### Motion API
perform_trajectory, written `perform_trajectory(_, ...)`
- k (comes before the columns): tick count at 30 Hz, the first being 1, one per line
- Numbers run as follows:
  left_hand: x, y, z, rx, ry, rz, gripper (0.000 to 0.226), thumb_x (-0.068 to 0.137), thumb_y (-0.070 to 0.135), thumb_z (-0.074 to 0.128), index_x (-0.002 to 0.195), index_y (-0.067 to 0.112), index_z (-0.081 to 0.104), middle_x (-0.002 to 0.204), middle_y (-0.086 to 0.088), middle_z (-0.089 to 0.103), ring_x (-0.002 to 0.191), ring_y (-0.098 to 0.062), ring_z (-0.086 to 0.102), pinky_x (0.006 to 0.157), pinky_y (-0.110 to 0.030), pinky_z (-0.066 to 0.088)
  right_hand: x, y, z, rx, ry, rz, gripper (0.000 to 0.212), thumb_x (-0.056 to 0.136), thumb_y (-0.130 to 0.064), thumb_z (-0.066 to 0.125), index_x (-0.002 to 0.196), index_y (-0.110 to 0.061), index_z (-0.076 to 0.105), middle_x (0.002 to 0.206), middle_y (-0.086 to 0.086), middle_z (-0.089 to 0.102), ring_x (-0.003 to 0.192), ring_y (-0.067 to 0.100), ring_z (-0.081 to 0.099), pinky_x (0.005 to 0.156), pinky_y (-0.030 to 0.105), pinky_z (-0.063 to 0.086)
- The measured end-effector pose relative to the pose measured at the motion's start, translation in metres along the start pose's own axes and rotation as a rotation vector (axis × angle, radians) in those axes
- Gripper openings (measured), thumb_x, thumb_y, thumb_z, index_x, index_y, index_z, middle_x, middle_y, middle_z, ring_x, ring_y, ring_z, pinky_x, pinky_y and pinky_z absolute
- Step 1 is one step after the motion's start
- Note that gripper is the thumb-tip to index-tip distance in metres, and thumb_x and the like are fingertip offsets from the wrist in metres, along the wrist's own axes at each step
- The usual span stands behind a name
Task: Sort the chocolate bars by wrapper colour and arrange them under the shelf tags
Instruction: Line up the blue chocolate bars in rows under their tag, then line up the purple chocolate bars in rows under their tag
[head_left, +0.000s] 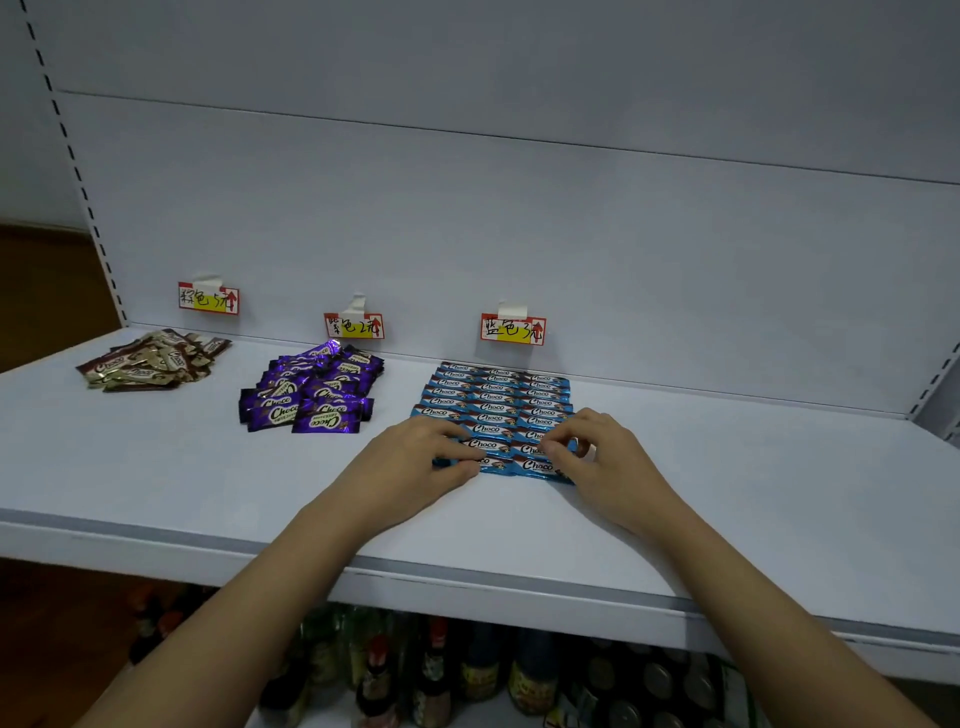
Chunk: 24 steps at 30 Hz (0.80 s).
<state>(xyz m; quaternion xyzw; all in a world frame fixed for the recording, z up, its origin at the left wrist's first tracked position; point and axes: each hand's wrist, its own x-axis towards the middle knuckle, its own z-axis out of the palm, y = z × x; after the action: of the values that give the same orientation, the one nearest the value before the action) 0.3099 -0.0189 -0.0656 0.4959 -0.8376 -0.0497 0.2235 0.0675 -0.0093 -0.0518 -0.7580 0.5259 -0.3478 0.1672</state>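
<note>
- Nearest the camera, below the shelf (156, 467), stand bottles (431, 670) on a lower level, dim and hard to read.
- The left hand (415, 457) rests at the near-left corner of the blue bars (498, 405), fingers curled, thumb and fingertips pinching the end of a front-row bar.
- The right hand (597, 452) pinches a bar at the near-right corner — its grip is clenched on the wrapper too.
- The blue bars lie flat in neat rows under the blue tag (513, 328), reaching back almost to the rear wall.
- The purple bars (311, 389) sit in a loose heap under the purple tag (354, 326); the brown bars (150, 359) form a scattered pile under the brown tag (209, 298).
- Sorting by colour looks done; the step in hand seems to be squaring up the front blue row.
- Next, probably, the purple heap needs spreading into rows — that calls for letting go of the blue bars without dragging them and reaching left.
</note>
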Motion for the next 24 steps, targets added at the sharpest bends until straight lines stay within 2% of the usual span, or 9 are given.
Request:
perform_trajectory(6,-0.002,0.001,0.001,-0.013,0.070,0.016,0.033,0.094,0.045,0.054,0.125,0.037,0.063,0.131,0.013,0.058,0.118,-0.006,0.046,0.092,-0.020,0.037,0.005,-0.007,-0.002,0.006,0.027,-0.003,0.009,0.096,-0.028,0.058,0.089,-0.029,0.064,0.092,-0.021,0.054,0.094,0.006,0.051,0.070,0.012,0.040)
perform_trajectory(10,-0.001,0.002,-0.007,-0.035,0.209,0.001,0.031,0.093,0.041,0.058,0.121,0.031,0.067,0.125,0.010,0.064,0.115,-0.008,0.051,0.096,-0.029,0.045,0.024,-0.024,0.002,-0.094,-0.013,-0.064,0.008,0.095,-0.027,0.057,0.092,-0.025,0.065,0.092,-0.016,0.056,0.083,-0.004,0.051,0.064,0.011,0.037)
perform_trajectory(15,0.003,-0.025,-0.034,0.025,0.239,-0.150,0.037,0.095,0.047,0.051,0.127,0.033,0.062,0.130,0.013,0.059,0.119,-0.007,0.046,0.098,-0.034,0.042,0.055,-0.058,0.028,-0.128,-0.058,-0.135,0.010,0.095,-0.029,0.057,0.096,-0.024,0.066,0.093,-0.015,0.059,0.082,0.001,0.053,0.069,0.020,0.042)
perform_trajectory(18,0.002,-0.051,-0.055,0.062,0.222,-0.195,0.042,0.092,0.048,0.055,0.131,0.032,0.059,0.136,0.010,0.055,0.126,-0.011,0.044,0.103,-0.037,0.041,0.071,-0.075,0.049,-0.114,-0.128,-0.147,0.016,0.094,-0.032,0.057,0.107,-0.025,0.065,0.102,-0.012,0.060,0.090,0.004,0.054,0.077,0.025,0.047)
perform_trajectory(21,-0.002,-0.078,-0.069,0.098,0.231,-0.230,0.049,0.088,0.054,0.057,0.133,0.033,0.056,0.136,0.007,0.055,0.123,-0.014,0.047,0.098,-0.034,0.042,0.084,-0.090,0.073,-0.101,-0.200,-0.130,0.027,0.094,-0.036,0.057,0.119,-0.025,0.061,0.118,-0.005,0.058,0.103,0.010,0.052,0.085,0.028,0.046)
perform_trajectory(24,-0.008,-0.108,-0.076,0.102,0.136,-0.320,0.073,0.080,0.070,0.054,0.143,0.036,0.041,0.145,0.004,0.045,0.128,-0.018,0.042,0.102,-0.040,0.042,0.097,-0.105,0.100,-0.040,-0.244,-0.087,0.037,0.094,-0.037,0.058,0.128,-0.023,0.055,0.132,0.001,0.050,0.114,0.015,0.048,0.088,0.028,0.040)
